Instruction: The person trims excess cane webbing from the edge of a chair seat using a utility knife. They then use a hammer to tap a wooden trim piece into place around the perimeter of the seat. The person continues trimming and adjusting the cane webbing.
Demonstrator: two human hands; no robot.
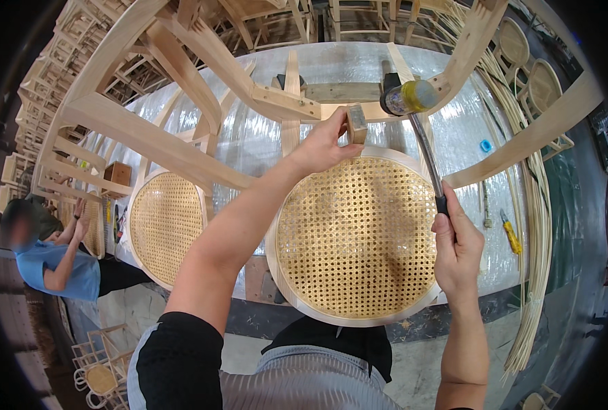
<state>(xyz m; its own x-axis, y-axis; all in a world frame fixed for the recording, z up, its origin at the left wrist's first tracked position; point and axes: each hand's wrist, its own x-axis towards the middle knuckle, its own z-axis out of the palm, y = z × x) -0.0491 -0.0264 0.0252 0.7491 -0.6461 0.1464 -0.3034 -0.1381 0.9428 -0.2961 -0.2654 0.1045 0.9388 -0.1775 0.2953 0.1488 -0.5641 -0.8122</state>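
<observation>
Before me on the workbench lies a wooden chair frame with a round woven cane seat (358, 239) in a pale wood rim. My left hand (324, 142) pinches a small wooden block (356, 124) at the seat's far edge, just below the chair's crosspiece. In my right hand (458, 253) is a mallet (413, 97), gripped by the dark end of its metal handle. Its yellowish cylindrical head is raised to the right of the block, apart from it. Pale curved chair legs (160, 143) rise around both hands.
A second cane seat (169, 225) stands to the left. Long cane strips (537, 260) hang along the bench's right side, near a yellow-handled screwdriver (511, 234) and a blue ring (486, 145). At far left is a person in a blue shirt (65, 266). Stacked chair frames (51, 102) fill the background.
</observation>
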